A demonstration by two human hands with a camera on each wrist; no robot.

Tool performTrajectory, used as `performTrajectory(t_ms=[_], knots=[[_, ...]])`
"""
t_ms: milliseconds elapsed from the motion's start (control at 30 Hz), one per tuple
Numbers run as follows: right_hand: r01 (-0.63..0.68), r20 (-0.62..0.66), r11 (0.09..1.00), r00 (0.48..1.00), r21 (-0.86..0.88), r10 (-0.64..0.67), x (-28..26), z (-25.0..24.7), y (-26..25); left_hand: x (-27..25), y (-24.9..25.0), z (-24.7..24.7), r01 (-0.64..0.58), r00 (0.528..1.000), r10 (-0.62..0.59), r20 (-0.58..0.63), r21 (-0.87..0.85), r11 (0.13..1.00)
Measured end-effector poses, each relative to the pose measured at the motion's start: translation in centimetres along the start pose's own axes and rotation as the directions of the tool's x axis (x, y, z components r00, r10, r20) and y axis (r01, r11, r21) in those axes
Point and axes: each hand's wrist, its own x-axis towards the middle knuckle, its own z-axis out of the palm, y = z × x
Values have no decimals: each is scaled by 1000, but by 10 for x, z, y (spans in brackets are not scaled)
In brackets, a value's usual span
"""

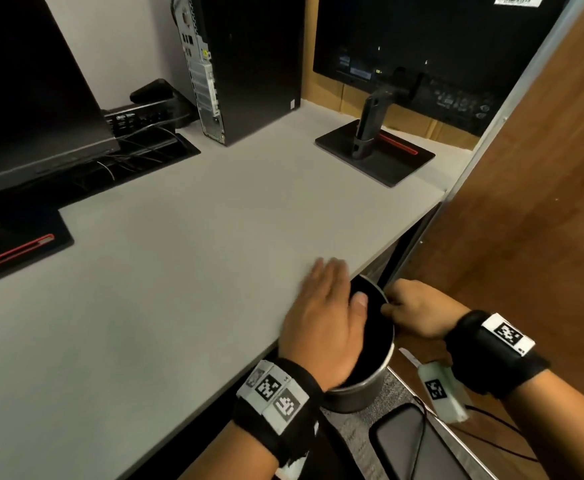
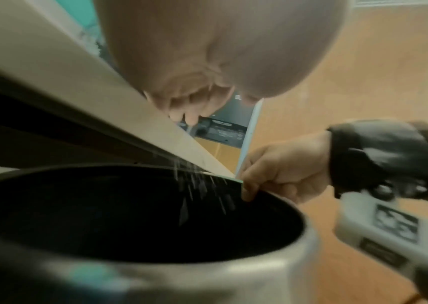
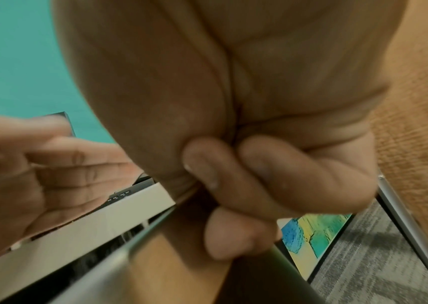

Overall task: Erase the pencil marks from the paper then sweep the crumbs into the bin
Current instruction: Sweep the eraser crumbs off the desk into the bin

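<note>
My left hand (image 1: 321,306) lies flat with straight fingers on the grey desk (image 1: 179,254), at its near right edge, thumb over the bin's mouth. A round metal bin (image 1: 359,393) with a black inside is held just under that edge. My right hand (image 1: 418,313) pinches the bin's rim on its right side. In the left wrist view, pale crumbs (image 2: 199,185) fall from the desk edge into the bin (image 2: 233,277), with the right hand (image 2: 280,170) on the rim. No paper or eraser is in view.
A computer tower (image 1: 249,64) and a monitor stand (image 1: 373,150) are at the back of the desk, another monitor base (image 1: 16,251) at the left. A wooden partition (image 1: 543,168) rises at the right. A dark flat object (image 1: 408,445) lies on the carpet.
</note>
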Motion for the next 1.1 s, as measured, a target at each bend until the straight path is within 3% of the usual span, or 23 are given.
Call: performTrajectory(t_ms=[67, 133, 200, 267, 333, 467, 567, 600, 700, 767, 833, 900, 967, 1033, 1100], knots=[[-10, 5, 1000, 1000, -8, 10, 1, 1, 2, 2, -7, -3, 98, 995, -95, -26, 148, 984], [-19, -1, 1000, 1000, -10, 19, 2, 3, 3, 0, -4, 3, -19, 998, 5, 65, 228, 974], [-23, -9, 1000, 1000, 6, 23, 4, 3, 3, -2, 5, 6, -149, 986, 137, 90, 143, 979], [-30, -9, 1000, 1000, 1, 30, 4, 3, 4, 3, 4, 4, -99, 995, 96, 33, 107, 989], [-33, -11, 999, 999, -13, 33, 4, 4, 5, 4, -1, 3, -46, 998, 37, 50, 177, 983], [-31, -20, 1000, 999, 0, 31, 5, 6, 4, -1, 3, 8, -278, 957, 267, 110, 106, 955], [-28, -20, 999, 999, 19, 29, 5, 6, 4, 2, 1, 5, -122, 991, 114, 65, 143, 982], [-28, -22, 999, 999, 17, 28, 5, 6, 5, 1, 1, 5, -136, 989, 122, 88, 179, 974], [-14, -23, 1000, 1000, 13, 14, 6, 6, 6, -4, 2, 9, -304, 950, 289, 121, 131, 944], [-24, -27, 1000, 999, 9, 24, 6, 7, 7, -3, -1, 7, -203, 978, 196, 72, 98, 974], [-29, -35, 1000, 999, -5, 29, 6, 9, 9, -4, 1, 4, -112, 990, 93, 104, 189, 976], [-20, -39, 1000, 999, 4, 20, 7, 8, 8, -9, 7, 8, -230, 960, 190, 208, 192, 954], [-6, -32, 1000, 999, 27, 7, 8, 8, 10, -8, 12, 3, -222, 963, 202, 176, 102, 970], [4, -26, 999, 1000, 44, -3, 5, 9, 13, -2, 6, -10, -45, 997, 40, 60, 84, 995], [6, -25, 999, 1000, 49, -5, 2, 10, 15, -2, -8, -23, 165, 985, -170, 16, 167, 972]])
